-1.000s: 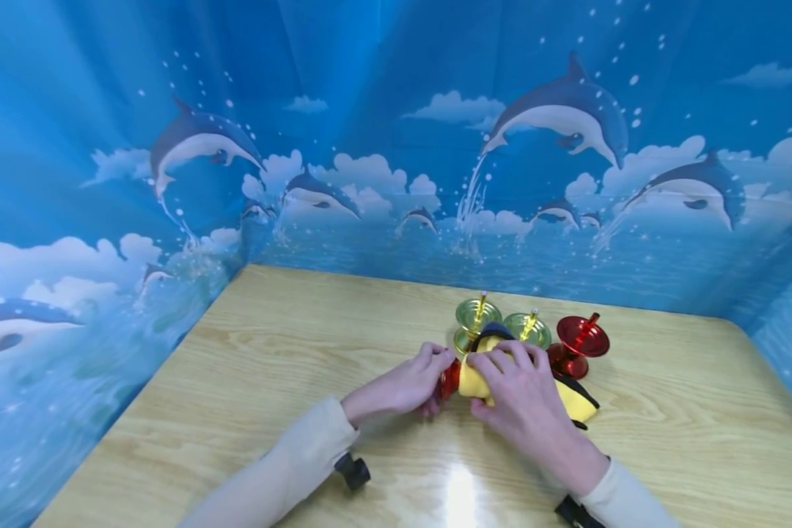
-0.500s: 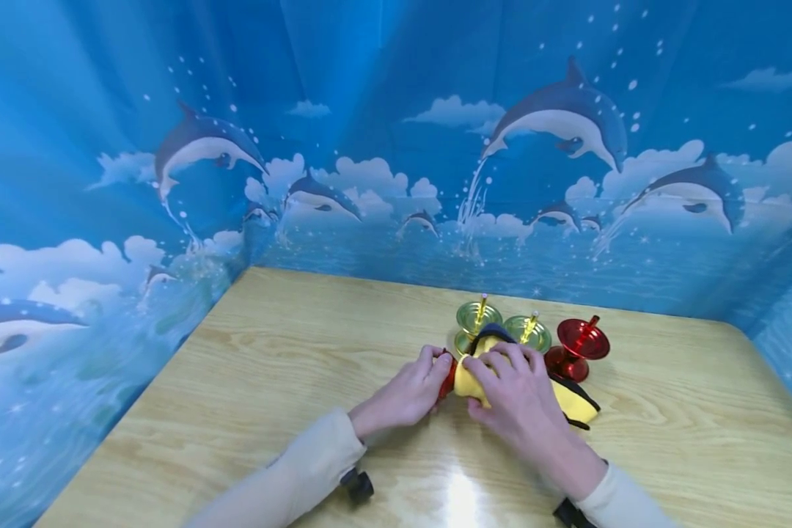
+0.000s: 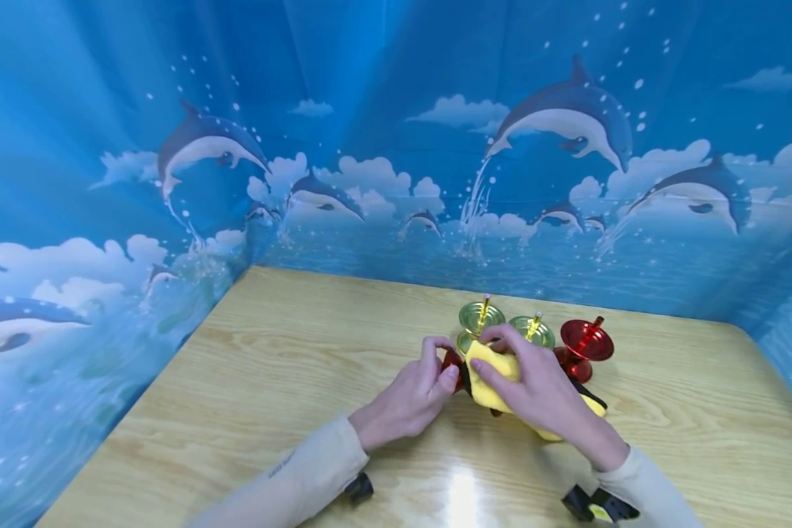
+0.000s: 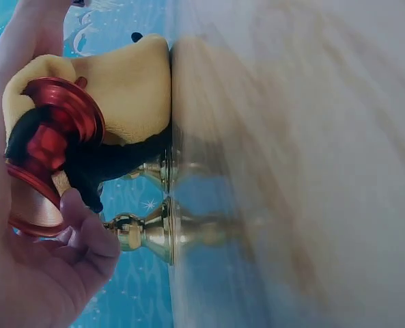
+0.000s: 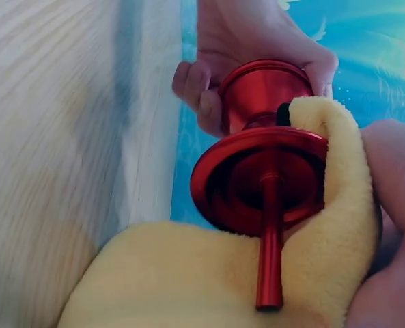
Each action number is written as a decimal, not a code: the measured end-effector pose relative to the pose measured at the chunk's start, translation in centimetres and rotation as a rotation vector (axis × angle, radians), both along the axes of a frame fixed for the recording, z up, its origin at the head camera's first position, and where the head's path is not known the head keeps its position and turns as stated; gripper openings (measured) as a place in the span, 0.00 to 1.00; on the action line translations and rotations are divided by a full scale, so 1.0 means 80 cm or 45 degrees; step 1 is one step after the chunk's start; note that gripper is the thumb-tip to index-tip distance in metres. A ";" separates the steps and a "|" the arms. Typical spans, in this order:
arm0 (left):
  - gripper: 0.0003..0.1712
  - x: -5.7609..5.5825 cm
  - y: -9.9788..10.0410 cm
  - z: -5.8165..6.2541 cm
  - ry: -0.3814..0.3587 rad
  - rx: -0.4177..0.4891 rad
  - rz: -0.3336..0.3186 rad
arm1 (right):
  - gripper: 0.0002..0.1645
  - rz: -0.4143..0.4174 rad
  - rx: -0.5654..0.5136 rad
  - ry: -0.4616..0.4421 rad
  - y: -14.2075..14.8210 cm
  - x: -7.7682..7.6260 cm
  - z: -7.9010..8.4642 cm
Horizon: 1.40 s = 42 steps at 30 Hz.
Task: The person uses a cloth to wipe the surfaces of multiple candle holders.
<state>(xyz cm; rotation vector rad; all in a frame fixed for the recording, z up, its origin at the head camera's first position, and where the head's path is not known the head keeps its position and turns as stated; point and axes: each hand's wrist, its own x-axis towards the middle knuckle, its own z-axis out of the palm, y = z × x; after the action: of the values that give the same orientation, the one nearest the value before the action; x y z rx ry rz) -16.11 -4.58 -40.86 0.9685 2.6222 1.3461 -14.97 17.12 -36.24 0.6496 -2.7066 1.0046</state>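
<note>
My left hand grips a shiny red candle holder by its flared base, tilting it on its side. Its dish and central tube point toward the right. A yellow cloth with a black edge is wrapped partly over the dish rim. With thumb on top and fingers on the far side, my right hand pinches that cloth against the holder. The cloth's loose end trails to the right beneath the right wrist. From the head view, most of the held candle holder is hidden by the hands and cloth.
Behind the hands stand two gold-green candle holders, one to the left and one to the right. Another red candle holder stands upright just right of them. A blue dolphin-print curtain hangs behind the wooden table.
The right hand has shifted its grip, thumb now on top of the cloth. The cloth has turned so its yellow face lies uppermost by the dish. The left hand's thumb and fingers have spread around the base.
</note>
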 end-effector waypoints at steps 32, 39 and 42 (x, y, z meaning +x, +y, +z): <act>0.24 -0.002 0.010 0.017 -0.412 0.030 0.233 | 0.25 0.043 0.135 0.381 -0.014 0.009 -0.015; 0.30 -0.004 0.015 0.014 -0.747 0.179 0.252 | 0.27 0.056 0.422 0.633 -0.021 0.016 -0.023; 0.32 -0.008 0.017 0.012 -0.894 0.251 0.223 | 0.29 0.021 0.496 0.736 -0.024 0.023 -0.028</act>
<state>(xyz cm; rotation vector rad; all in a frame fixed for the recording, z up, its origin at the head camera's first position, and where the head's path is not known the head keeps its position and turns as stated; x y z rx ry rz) -16.76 -3.23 -39.91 0.1951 2.0915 1.6240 -13.16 15.23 -38.47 0.8657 -2.3714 0.2195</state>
